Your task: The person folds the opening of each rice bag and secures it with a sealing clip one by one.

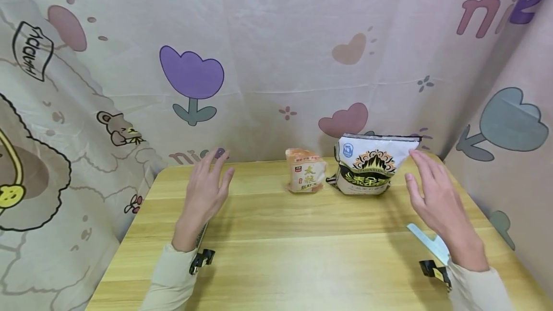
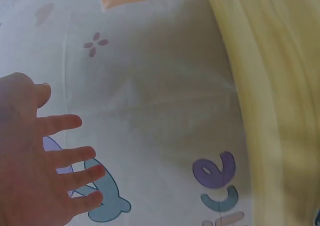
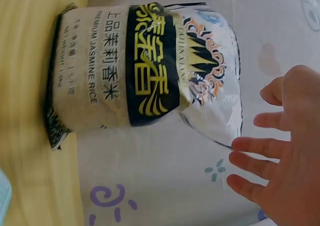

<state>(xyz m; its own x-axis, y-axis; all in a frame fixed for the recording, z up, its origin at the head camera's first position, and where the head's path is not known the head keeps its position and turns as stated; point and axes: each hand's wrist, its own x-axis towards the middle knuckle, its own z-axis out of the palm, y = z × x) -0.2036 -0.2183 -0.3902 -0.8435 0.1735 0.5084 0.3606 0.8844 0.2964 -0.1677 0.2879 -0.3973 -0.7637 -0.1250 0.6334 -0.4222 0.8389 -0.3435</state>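
A white and black bag of jasmine rice stands at the back right of the table. My right hand is raised just to its right, fingers spread and holding nothing. In the right wrist view the fingertips of the right hand are near the top corner of the rice bag; whether they touch it I cannot tell. A small orange and white packet stands left of the bag. Over the table's left side my left hand is raised with its fingers extended, apart from the packet and holding nothing.
Under the right forearm lies a flat light blue piece, partly hidden. Small black devices are strapped at both wrists. A printed cloth hangs behind and beside the wooden table.
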